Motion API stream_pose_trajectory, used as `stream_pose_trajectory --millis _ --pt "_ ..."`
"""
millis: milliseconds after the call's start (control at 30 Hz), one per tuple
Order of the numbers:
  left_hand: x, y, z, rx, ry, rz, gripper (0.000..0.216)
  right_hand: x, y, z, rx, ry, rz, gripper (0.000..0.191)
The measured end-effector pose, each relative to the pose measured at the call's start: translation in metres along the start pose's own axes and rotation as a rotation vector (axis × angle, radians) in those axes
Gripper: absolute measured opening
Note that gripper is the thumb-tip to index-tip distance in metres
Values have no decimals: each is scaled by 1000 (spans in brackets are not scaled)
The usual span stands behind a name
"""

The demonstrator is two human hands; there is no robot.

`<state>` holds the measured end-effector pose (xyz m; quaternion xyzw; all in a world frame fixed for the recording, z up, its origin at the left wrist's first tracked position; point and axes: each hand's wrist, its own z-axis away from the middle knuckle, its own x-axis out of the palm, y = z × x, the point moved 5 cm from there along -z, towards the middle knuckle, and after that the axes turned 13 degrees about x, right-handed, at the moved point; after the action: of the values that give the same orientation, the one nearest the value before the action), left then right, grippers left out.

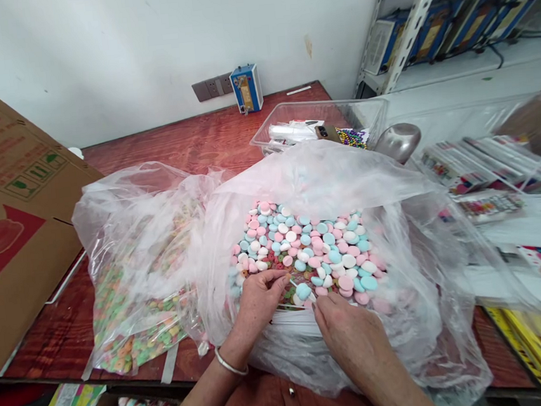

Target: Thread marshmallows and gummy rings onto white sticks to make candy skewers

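Note:
A big clear plastic bag (325, 178) lies open on the red wooden table (183, 144), full of round pink, blue and white candies (313, 250). My left hand (260, 296), with a bangle on its wrist, pinches at the near edge of the candy pile. My right hand (344, 327) rests beside it, fingers closed on a thin white stick (298, 288) with a blue candy at its tip. A bundle of white sticks (291, 319) lies under both hands.
A second clear bag (134, 280) of small multicoloured candies lies to the left. A large cardboard box (7, 209) stands at far left. Clear bins (320, 125) with packets sit behind and at right (492, 169). A metal scoop (398, 141) lies by the bag.

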<state>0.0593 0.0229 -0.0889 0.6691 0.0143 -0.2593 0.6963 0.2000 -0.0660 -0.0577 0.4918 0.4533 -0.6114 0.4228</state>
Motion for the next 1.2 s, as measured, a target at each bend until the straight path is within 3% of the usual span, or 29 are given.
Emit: stream_pose_trajectory --millis 133,267,400,567,733,800,900,1000,1100,1200 --pt "0 3 0 51 -21 -14 26 0 -1 -1 17 -43 1 21" --pt "-4 18 4 266 -22 -147 16 1 -1 -5 59 -99 -96 20" --pt "-4 32 13 447 -65 -259 20 5 -3 -8 56 -110 -344 25" --pt "-22 34 8 442 -21 -407 31 4 5 -11 103 -47 -595 31" --pt "-12 24 0 457 -288 -758 16 -3 14 -12 102 -40 -622 29" --pt "-7 23 1 446 -296 -813 14 -4 17 -9 97 -50 -603 28" --pt "-6 26 3 423 -171 -679 13 -2 19 -3 88 -63 -535 27" --pt "-11 20 2 226 -17 -233 10 2 18 3 68 -81 -440 26" --pt "-6 12 0 0 21 189 15 6 15 5 65 -108 -367 25" --pt "-2 11 -1 -71 50 332 21 6 14 6 71 -114 -342 24"
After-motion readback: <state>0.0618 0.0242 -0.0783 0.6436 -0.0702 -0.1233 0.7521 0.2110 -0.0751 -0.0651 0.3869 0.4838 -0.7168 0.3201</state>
